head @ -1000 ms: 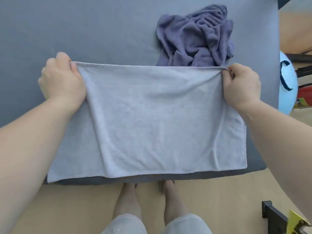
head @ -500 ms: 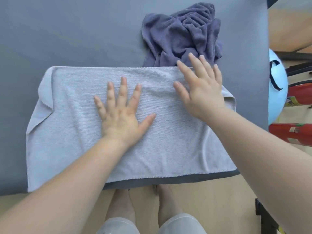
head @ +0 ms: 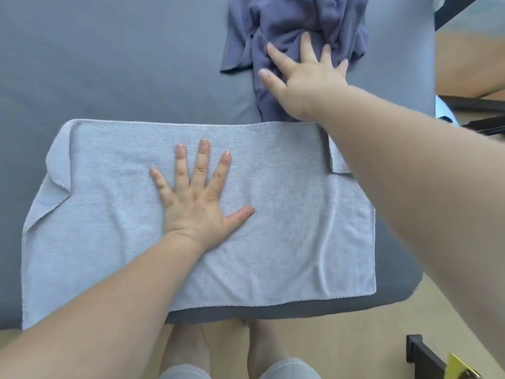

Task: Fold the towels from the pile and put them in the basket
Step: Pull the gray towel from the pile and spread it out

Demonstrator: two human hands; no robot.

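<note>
Since the frame half a second back, the right hand (head: 306, 77) has left the light grey towel (head: 273, 214) and reached forward onto the crumpled purple towel (head: 295, 28); the left hand (head: 196, 203) has stayed flat on the grey one.

Light grey towel: lies spread on the grey table (head: 109, 64), near edge along the table's front edge. It looks folded once, with a doubled layer showing at the far corners. Far left corner is turned over and untidy; far right corner shows a small flap beside the right forearm. Judgement: one fold made, at least one more needed before it is basket-ready.

Left hand: open, fingers splayed, palm down on the middle of the grey towel, pinning it and gripping nothing.

Right hand: open, fingers spread, resting on the purple towel, not closed on any cloth. Whether it means to push that towel away or gather it cannot be told.

Purple towel: bunched at the far side of the table, its near end touching the grey towel's far edge. Unfolded.

Basket: not in view, so nothing can be counted as put away.

Progress, as a judgement: early to middle. One towel part-folded, one untouched, none seen delivered.

Surround: wooden floor and the person's bare feet below the table edge.
</note>
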